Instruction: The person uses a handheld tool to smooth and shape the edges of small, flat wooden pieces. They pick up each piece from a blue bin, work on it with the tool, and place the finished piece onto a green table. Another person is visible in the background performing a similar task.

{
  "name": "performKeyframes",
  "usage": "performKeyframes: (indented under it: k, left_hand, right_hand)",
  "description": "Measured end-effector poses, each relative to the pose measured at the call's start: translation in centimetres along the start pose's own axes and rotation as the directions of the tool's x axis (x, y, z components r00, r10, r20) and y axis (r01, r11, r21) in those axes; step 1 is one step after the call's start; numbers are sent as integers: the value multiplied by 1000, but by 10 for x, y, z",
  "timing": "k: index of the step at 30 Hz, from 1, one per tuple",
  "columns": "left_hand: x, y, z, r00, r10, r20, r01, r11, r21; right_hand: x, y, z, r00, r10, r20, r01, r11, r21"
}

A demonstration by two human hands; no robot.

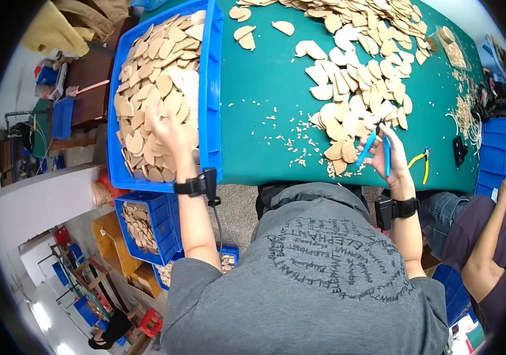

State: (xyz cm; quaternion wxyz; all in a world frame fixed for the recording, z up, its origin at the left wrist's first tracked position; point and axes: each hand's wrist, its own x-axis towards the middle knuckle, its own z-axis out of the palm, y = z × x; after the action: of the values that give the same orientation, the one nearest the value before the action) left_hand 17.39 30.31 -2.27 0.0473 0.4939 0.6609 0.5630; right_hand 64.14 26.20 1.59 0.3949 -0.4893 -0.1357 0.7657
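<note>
Wooden pieces (pixel 158 100), flat, pale, rounded on one edge, fill the big blue crate (pixel 211 89) at the person's left, heaped close to the rim. The left hand (pixel 167 131) lies in the heap with fingers spread and curled down onto the pieces; whether one is pinched free I cannot tell. A black wrist device (pixel 194 186) sits on that forearm, just over the crate's near wall.

The right hand (pixel 386 155) is closed around blue-handled cutters (pixel 377 145), handles drawn near together, tip pointing up toward the loose pile (pixel 353 100) of the same pieces on the green bench (pixel 265 77). No piece shows between the blades. Small offcut chips (pixel 297 151) lie scattered on the bench left of the cutters.

Judgement: to do the pick well, take one piece only from the top layer, by its edge, so the stack does not slide, and hold the cutters clear of the pile while the other hand works.

Further out: yellow-handled pliers (pixel 421 163) rest on the bench to the right of the right hand. Smaller blue bins (pixel 152 228) with more pieces sit below the crate. A neighbouring person's arm (pixel 490 236) reaches to another blue crate (pixel 498 154) at far right.
</note>
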Motion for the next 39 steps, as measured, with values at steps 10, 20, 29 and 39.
performKeyframes:
  k: [10,20,29,39]
  left_hand:
    - [-98,86,265,457,-117,882,-217,947,238]
    - [-92,83,263,541,-75,838,-93,985,148]
    - [-54,43,301,399,-307,864,66,950,306]
    - [-101,167,205,250,-233,940,708,706,-14]
  right_hand:
    - [-38,3,-44,977,-168,-134,163,985,-50]
    - [-50,-16,-99,957,-186,-221,181,983,-42]
    - [-52,-34,-109,953,-222,-206,201,972,-121]
    - [-6,-40,-51,836,-549,-10,419,649,-635]
